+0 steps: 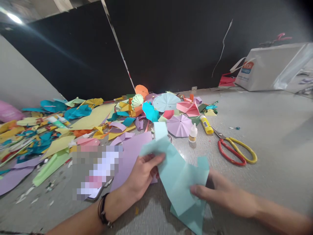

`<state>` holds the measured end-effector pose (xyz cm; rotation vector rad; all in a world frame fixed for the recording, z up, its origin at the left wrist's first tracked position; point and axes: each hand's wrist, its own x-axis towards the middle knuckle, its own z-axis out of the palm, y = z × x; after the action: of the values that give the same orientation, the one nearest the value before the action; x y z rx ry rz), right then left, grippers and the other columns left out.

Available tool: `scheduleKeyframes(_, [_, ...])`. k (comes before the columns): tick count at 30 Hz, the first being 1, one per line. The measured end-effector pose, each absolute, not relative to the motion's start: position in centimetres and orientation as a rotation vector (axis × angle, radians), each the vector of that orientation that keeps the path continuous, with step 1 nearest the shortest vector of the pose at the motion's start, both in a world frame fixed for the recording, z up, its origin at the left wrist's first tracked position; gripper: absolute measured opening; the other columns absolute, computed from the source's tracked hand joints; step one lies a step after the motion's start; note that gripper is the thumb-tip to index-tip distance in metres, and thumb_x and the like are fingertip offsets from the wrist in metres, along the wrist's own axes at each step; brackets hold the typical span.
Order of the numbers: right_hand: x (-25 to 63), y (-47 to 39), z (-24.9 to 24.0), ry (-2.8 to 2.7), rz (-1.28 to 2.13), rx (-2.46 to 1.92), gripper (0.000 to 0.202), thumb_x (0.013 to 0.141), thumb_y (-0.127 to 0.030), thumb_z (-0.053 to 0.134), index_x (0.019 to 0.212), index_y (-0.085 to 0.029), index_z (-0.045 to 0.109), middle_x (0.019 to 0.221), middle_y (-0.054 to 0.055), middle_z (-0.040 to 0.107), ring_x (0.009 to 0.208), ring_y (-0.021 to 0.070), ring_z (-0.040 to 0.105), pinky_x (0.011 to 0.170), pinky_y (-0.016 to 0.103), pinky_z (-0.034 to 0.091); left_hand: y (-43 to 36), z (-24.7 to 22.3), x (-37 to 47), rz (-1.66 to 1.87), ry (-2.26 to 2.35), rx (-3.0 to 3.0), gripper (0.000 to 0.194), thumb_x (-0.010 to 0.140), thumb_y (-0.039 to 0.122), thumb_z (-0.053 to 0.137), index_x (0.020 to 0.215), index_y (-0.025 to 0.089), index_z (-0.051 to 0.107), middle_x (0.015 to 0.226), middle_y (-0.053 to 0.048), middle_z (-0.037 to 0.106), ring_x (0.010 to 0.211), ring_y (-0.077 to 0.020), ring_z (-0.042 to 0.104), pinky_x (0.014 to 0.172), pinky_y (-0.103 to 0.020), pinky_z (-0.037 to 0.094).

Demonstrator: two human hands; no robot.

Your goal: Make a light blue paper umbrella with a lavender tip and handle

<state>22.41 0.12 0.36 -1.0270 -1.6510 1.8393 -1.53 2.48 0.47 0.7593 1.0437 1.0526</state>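
Both hands hold a folded piece of light teal paper point(179, 178) above the grey surface. My left hand point(146, 169), with a dark bracelet on its wrist, pinches the paper's upper left part between thumb and fingers. At the paper's right side is my right hand point(217, 192), its thumb on the front and its fingers hidden behind. A small tab stands up at the paper's top, another at its right corner. Beneath and beyond my left hand lies a purple sheet point(129, 156). A phone point(97, 192), partly blurred out, lies left of it.
Scissors point(234, 150) with red and yellow handles lie at the right, near a yellow glue stick point(206, 125) and a small glue bottle point(193, 133). Coloured paper scraps and a pleated purple disc point(179, 125) spread behind and left. A white bag point(266, 68) stands back right.
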Motion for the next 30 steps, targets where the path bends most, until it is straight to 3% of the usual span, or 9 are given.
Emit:
scheduleKeyframes(3, [22.0,0.3,-0.3,-1.550,1.934,-1.054,0.055,0.087,-0.065,0.072,0.107,-0.013,0.070,0.104,0.012,0.074,0.099,0.0270,0.071,0.088,0.040,0.059,2.9,0.9,-1.6,1.106,1.032,0.737,0.036,0.073,0.042,0.090,0.084,0.014,0.070,0.068,0.000,0.066,0.055,-0.0123,0.058,0.049,-0.022,0.045])
scheduleKeyframes(6, [21.6,0.4,-0.5,-1.359,2.031,-0.999,0.055,0.085,-0.061,0.078,0.112,-0.014,0.070,0.114,0.013,0.074,0.104,0.0271,0.073,0.094,0.041,0.059,3.0,1.3,-1.5,1.037,0.852,0.676,0.044,0.084,0.055,0.076,0.102,0.016,0.071,0.072,-0.001,0.065,0.054,-0.0128,0.058,0.044,-0.021,0.041])
scheduleKeyframes(8, [21.4,0.4,-0.6,-1.216,2.057,-0.992,0.057,0.082,-0.060,0.081,0.116,-0.015,0.069,0.120,0.014,0.073,0.106,0.0269,0.074,0.096,0.040,0.060,2.7,1.5,-1.4,0.958,0.694,0.674,0.053,0.088,0.063,0.067,0.111,0.015,0.070,0.082,-0.005,0.069,0.064,-0.0159,0.063,0.053,-0.024,0.051])
scheduleKeyframes(11, [21.1,0.4,-0.6,-1.121,2.054,-1.001,0.058,0.081,-0.057,0.083,0.119,-0.016,0.069,0.124,0.014,0.073,0.109,0.0275,0.074,0.096,0.041,0.061,2.1,1.6,-1.2,0.882,0.598,0.844,0.058,0.087,0.058,0.072,0.123,0.013,0.066,0.108,-0.012,0.071,0.097,-0.0235,0.068,0.084,-0.031,0.057])
scheduleKeyframes(14, [21.2,0.4,-0.4,-1.206,2.059,-0.970,0.054,0.086,-0.057,0.079,0.119,-0.015,0.070,0.122,0.014,0.075,0.109,0.0282,0.075,0.097,0.041,0.061,1.5,1.2,-1.1,0.824,0.687,1.047,0.058,0.083,0.045,0.083,0.128,0.014,0.063,0.102,-0.010,0.071,0.086,-0.0195,0.068,0.074,-0.026,0.056])
scheduleKeyframes(17, [21.3,0.4,-0.1,-1.338,2.087,-0.853,0.047,0.095,-0.055,0.069,0.118,-0.015,0.071,0.118,0.014,0.078,0.112,0.0294,0.075,0.102,0.044,0.058,1.2,0.4,-1.2,0.738,0.785,1.140,0.055,0.083,0.047,0.082,0.121,0.014,0.061,0.075,-0.001,0.065,0.053,-0.0097,0.055,0.048,-0.019,0.044])
scheduleKeyframes(19, [21.4,0.3,-0.1,-1.409,2.087,-0.781,0.043,0.099,-0.054,0.064,0.118,-0.016,0.071,0.115,0.012,0.079,0.114,0.0296,0.074,0.104,0.046,0.057,1.0,0.0,-1.3,0.635,0.791,1.184,0.050,0.086,0.053,0.078,0.112,0.014,0.061,0.069,0.000,0.063,0.048,-0.0090,0.053,0.043,-0.018,0.041])
scheduleKeyframes(27, [21.6,0.5,1.3,-1.785,1.922,-0.867,0.050,0.102,-0.058,0.054,0.121,-0.016,0.072,0.113,0.011,0.078,0.111,0.0257,0.073,0.100,0.041,0.057,0.5,-0.2,-0.4,0.605,0.818,1.281,0.055,0.090,0.066,0.065,0.083,0.012,0.066,0.064,-0.005,0.064,0.048,-0.0134,0.060,0.040,-0.020,0.042])
scheduleKeyframes(30, [23.6,1.3,3.5,-1.965,1.846,-0.948,0.040,0.094,-0.054,0.068,0.109,-0.018,0.077,0.107,0.008,0.078,0.106,0.0255,0.073,0.093,0.036,0.058,0.5,-0.3,0.0,0.636,0.819,1.271,0.058,0.086,0.068,0.066,0.083,0.011,0.069,0.074,-0.010,0.069,0.058,-0.0176,0.066,0.052,-0.025,0.052])
